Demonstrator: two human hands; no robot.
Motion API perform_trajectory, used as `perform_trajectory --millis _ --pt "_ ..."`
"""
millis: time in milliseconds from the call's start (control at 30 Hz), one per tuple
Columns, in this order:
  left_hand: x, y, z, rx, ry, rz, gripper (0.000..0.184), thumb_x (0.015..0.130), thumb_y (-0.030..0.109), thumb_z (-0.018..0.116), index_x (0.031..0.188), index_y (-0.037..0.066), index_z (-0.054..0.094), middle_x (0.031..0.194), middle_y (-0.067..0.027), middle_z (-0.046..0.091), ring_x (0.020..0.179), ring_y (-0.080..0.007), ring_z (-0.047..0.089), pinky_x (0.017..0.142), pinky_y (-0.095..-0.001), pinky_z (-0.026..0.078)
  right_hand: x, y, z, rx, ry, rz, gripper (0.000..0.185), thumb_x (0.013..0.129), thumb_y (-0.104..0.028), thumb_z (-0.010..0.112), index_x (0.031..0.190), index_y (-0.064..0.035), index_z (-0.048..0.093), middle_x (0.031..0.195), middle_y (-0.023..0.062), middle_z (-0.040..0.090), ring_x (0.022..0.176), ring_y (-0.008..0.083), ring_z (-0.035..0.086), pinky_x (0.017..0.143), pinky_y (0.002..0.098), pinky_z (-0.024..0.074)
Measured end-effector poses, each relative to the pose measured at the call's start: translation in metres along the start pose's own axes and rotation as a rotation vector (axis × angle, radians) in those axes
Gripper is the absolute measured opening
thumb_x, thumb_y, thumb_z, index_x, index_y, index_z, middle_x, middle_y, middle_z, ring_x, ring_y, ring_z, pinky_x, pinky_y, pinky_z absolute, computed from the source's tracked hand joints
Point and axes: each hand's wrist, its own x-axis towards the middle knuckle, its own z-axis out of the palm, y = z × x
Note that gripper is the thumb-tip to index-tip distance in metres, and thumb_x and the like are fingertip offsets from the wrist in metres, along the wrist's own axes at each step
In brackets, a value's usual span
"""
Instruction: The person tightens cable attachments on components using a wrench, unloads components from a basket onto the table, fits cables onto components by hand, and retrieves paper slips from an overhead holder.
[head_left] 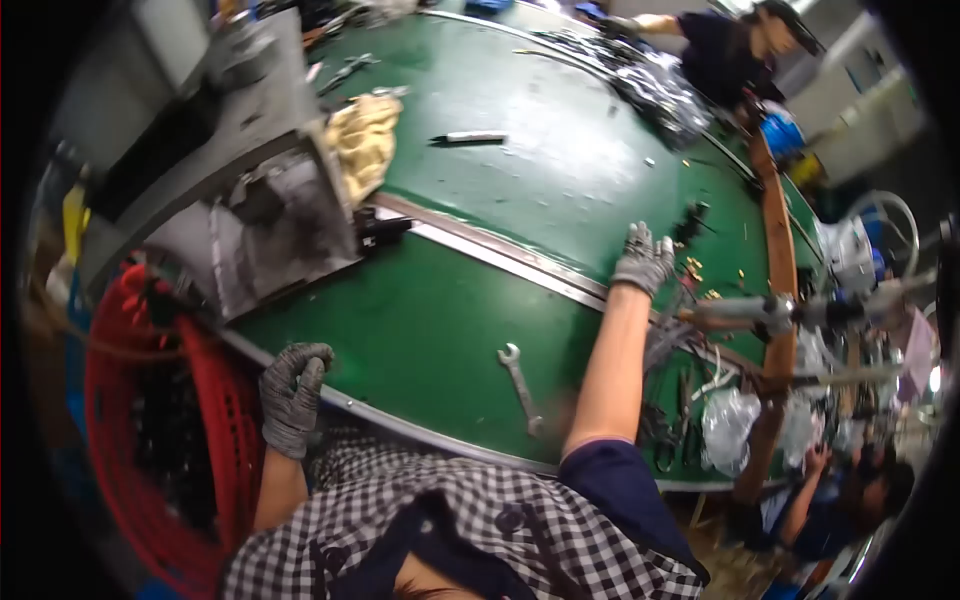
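Note:
My right hand [645, 262], in a grey glove, reaches across the green table with its fingers spread and nothing in them. Just beyond its fingertips lies a small black part [692, 222]. Small brass-coloured pieces [692, 268] are scattered to the right of this hand. My left hand [292, 400], also gloved, hovers at the table's near edge beside a red basket [215, 430]. Its fingers are curled in, and no object shows in them. An open-ended wrench [520, 388] rests on the tabletop between my two arms.
A grey metal machine or stand [290, 230] occupies the left side, with a yellow cloth [362, 140] behind it. A marker [472, 137] lies farther back. Pliers and clear plastic bags [732, 428] crowd the right. Co-workers [735, 55] are at the back and right.

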Motion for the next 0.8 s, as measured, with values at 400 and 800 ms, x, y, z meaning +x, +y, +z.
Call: perform_trajectory --millis 400,800 --pt "-0.105 -0.020 -0.160 0.418 0.486 -0.213 0.022 0.089 0.018 0.055 0.102 0.001 0.060 0.090 -0.0052 0.063 0.085 -0.0158 0.059 0.078 -0.0268 0.046 -0.230 0.146 0.000 -1.512 -1.634 -0.569 0.049 0.072 -0.018 0.070 0.119 -0.0135 0.056 0.109 0.0114 0.059 0.104 0.0290 0.055 0.089 0.0388 0.0434" --pt "-0.120 -0.148 -0.222 1.113 -0.197 -0.630 0.105 0.060 0.053 0.073 0.143 0.013 0.025 0.148 -0.0170 0.019 0.135 -0.0368 0.021 0.109 -0.0463 0.021 -0.242 0.141 -0.062 -1.181 -1.720 0.068 0.052 0.085 -0.010 0.059 0.134 -0.0042 0.040 0.127 0.0146 0.049 0.112 0.0233 0.052 0.100 0.0335 0.0385"
